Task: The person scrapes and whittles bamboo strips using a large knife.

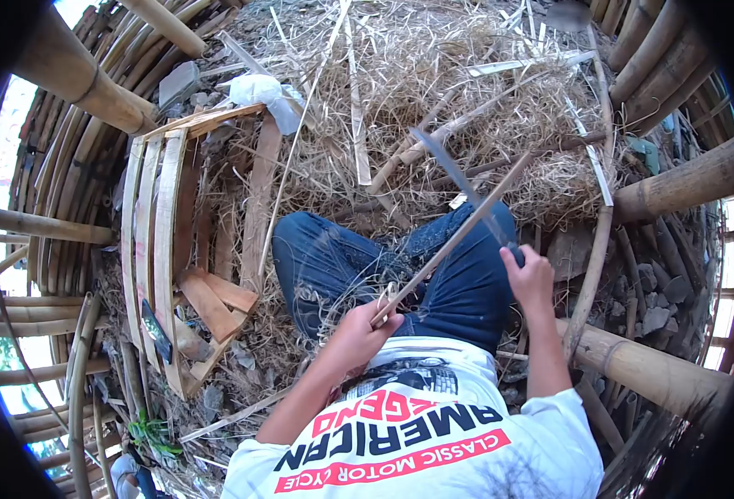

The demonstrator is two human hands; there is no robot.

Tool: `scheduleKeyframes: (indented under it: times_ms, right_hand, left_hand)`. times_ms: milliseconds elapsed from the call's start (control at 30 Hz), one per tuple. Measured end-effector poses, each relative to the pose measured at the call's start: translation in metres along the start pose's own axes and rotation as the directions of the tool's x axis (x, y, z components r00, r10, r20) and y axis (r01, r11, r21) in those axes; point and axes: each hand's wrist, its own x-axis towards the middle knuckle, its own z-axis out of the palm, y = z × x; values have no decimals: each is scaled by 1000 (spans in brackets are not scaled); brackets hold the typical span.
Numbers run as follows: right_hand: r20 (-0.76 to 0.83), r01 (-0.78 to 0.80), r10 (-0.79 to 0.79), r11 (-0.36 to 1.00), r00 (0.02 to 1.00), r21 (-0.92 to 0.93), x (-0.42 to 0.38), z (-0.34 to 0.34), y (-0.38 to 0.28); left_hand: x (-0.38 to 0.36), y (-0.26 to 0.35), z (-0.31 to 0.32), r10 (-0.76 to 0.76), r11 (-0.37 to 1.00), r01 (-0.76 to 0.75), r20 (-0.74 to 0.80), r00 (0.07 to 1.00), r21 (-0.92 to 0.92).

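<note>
My left hand (367, 328) is closed round the lower end of a long thin bamboo strip (458, 234), which slants up and to the right over my lap. Closed on the dark handle of a long knife (450, 166), my right hand (530, 279) is beside my knee. The blade points up and left and crosses the strip; whether they touch I cannot tell. Thin curled shavings (325, 274) lie on my jeans (467, 287).
A wooden slatted crate (167, 208) stands at the left, with a phone (156, 331) on its side. Shavings and straw (433, 50) cover the ground ahead. Thick bamboo poles (649, 366) flank both sides. Stones (654, 291) lie at the right.
</note>
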Motion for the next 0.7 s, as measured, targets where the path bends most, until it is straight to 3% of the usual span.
scheduleKeyframes:
  times_ms: [200, 267, 367, 467, 533, 600, 700]
  right_hand:
    - [55, -64, 49, 949, 997, 309, -22, 31, -24]
    - [57, -91, 76, 939, 995, 333, -17, 26, -22]
    - [26, -82, 79, 903, 997, 421, -14, 16, -20]
    - [-18, -28, 47, 818, 999, 575, -18, 20, -15]
    - [4, -33, 52, 562, 999, 826, -26, 8, -33]
    - [-23, 30, -20, 457, 1000, 889, -34, 2, -50]
    - [-83, 198, -221, 575, 972, 793, -40, -3, -68]
  left_hand:
    - [20, 11, -22, -37, 996, 48, 147, 988, -77]
    - [23, 9, -22, -63, 941, 107, 145, 987, -321]
    - [27, 7, -23, -9, 910, 66, 139, 990, -410]
    - [30, 9, -19, 14, 902, 23, 82, 997, -432]
    - [38, 9, -20, -42, 882, 82, 96, 994, -463]
    - [42, 10, -21, -60, 879, 109, 120, 991, -464]
    - [49, 8, -15, -83, 925, 100, 60, 995, -366]
